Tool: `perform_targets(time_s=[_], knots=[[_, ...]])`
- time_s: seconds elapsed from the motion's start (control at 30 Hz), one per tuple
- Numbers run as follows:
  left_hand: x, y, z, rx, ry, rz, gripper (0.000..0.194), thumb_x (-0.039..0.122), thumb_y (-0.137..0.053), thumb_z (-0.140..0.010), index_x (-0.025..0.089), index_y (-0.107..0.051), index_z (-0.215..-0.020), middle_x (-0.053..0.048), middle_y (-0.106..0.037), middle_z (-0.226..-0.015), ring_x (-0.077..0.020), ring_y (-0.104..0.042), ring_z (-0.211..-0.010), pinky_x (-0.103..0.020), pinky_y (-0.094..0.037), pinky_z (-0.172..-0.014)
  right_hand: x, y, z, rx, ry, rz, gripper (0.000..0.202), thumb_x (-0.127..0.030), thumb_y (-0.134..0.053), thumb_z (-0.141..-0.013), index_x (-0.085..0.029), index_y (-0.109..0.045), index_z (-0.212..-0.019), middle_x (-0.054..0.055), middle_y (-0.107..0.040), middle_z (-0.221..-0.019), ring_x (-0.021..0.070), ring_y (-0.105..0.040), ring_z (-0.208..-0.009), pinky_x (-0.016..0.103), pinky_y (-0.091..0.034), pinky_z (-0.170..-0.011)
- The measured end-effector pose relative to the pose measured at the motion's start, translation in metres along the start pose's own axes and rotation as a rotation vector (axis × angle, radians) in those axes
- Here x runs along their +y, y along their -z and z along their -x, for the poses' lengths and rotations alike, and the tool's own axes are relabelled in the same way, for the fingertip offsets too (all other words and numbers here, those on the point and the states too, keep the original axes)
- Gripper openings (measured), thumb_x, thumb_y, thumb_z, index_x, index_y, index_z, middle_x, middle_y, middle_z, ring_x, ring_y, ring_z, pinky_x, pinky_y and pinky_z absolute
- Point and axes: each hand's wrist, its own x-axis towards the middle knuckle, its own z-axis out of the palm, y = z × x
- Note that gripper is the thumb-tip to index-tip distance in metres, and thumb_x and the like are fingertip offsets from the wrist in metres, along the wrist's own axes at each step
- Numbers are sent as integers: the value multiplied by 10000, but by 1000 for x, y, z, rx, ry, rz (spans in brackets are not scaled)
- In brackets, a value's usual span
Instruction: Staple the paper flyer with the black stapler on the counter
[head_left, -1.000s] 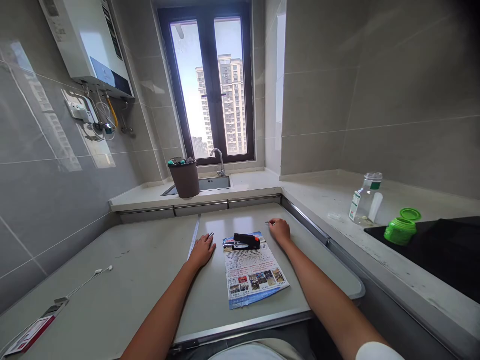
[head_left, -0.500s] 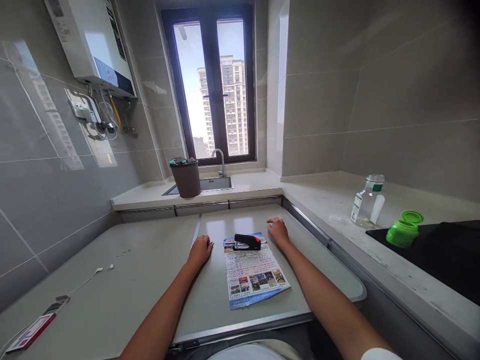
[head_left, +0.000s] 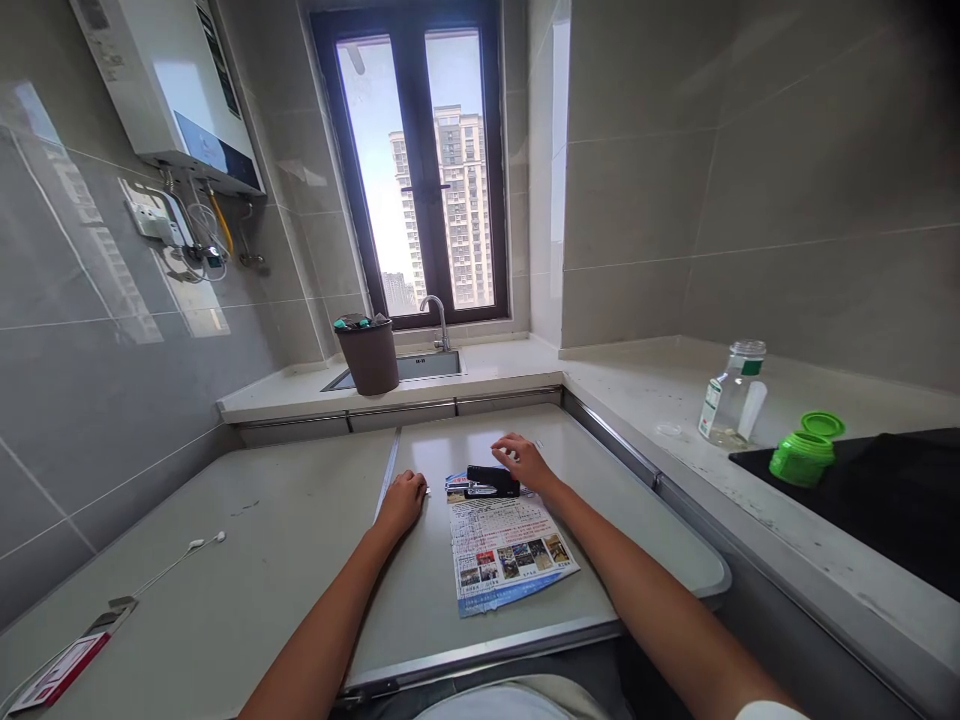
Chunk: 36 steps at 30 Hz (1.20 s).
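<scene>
Stapler (head_left: 487, 478) at leaflet's (head_left: 504, 540) twelve o'clock

The black stapler lies across the leaflet's far end. Right hand (head_left: 523, 462) at the stapler's two o'clock: fingers slightly apart, contact uncertain. Left hand (head_left: 403, 498) at nine o'clock, on the table (head_left: 300, 520); whether it grips anything cannot be told.

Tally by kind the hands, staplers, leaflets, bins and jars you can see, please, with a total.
Hands: 2 (left hand, right hand)
Staplers: 1 (black stapler)
Leaflets: 1 visible (printed leaflet)
Bins: 1 (brown bin)
Jars: 2 (clear jar, green jar)
Total: 7
</scene>
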Motion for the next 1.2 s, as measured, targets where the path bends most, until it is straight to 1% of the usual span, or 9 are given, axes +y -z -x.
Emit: perform_targets(time_s=[0.1, 0.17, 0.27, 0.37, 0.47, 0.63, 0.83, 1.0, 1.2], knots=[[6, 1, 1, 38, 16, 162, 228, 218, -445, -1044, 200, -652, -950, -96, -684, -964, -250, -641, -939, -335, -436, -859, -14, -5, 7, -257, 79, -49, 402, -436, -631, -998, -267, -714, -1353, 70, -755, -1227, 219, -709, -1034, 332, -554, -891], [11, 2, 2, 60, 50, 316, 211, 266, -430, -1047, 216, -611, -951, -58, -674, -860, -227, -633, -819, -316, -427, -790, -18, -9, 12, -341, 94, 23, 537, -373, -734, -922, -303, -647, -1447, 56, -744, -1309, 244, -706, -1128, 347, -548, -951], [17, 1, 1, 77, 83, 459, 188, 331, -441, -1023, 226, -577, -946, -4, -617, -738, -201, -584, -692, -300, -403, -712, -17, -14, 15, -364, 96, 145, 603, -267, -765, -869, -306, -635, -1457, 60, -731, -1360, 275, -695, -1195, 386, -529, -1023], [22, 0, 2, 68, 43, 521, 219, 396, -460, -1003, 222, -585, -961, 9, -608, -737, -189, -567, -683, -292, -405, -689, -15, -16, 15, -385, 127, 184, 563, -282, -735, -904, -277, -633, -1457, 88, -714, -1390, 291, -686, -1219, 409, -519, -1046], [27, 3, 3, 68, -29, 547, 256, 447, -508, -991, 218, -623, -986, -5, -650, -805, -183, -585, -729, -283, -419, -681, -16, -17, 15, -397, 180, 198, 549, -302, -731, -915, -282, -631, -1455, 88, -714, -1388, 294, -681, -1227, 411, -515, -1049], [35, 9, 7, -11, -147, 542, 175, 350, -592, -960, 214, -692, -1010, -31, -732, -944, -195, -665, -858, -292, -485, -743, -20, -21, 16, -421, 235, 175, 543, -312, -729, -916, -293, -630, -1449, 79, -741, -1323, 278, -700, -1175, 382, -527, -1011], [40, 12, 12, -59, -287, 451, 188, 253, -637, -948, 224, -798, -1042, -57, -766, -1005, -207, -706, -909, -346, -538, -895, -18, -22, 16, -442, 209, 152, 541, -301, -739, -904, -281, -635, -1435, 76, -732, -1343, 273, -697, -1188, 368, -523, -1022], [41, 15, 13, -73, -286, 399, 218, 220, -675, -926, 235, -819, -1089, -58, -799, -1049, -228, -730, -957, -360, -541, -920, -18, -22, 16, -443, 196, 150, 541, -287, -739, -899, -282, -642, -1431, 79, -734, -1343, 275, -695, -1191, 375, -521, -1025], [41, 14, 13, -67, -266, 407, 208, 270, -686, -942, 251, -835, -1085, -40, -827, -1022, -229, -755, -926, -355, -550, -904, -17, -22, 15, -457, 195, 163, 549, -286, -741, -894, -277, -641, -1434, 85, -738, -1330, 280, -699, -1173, 377, -522, -1014]])
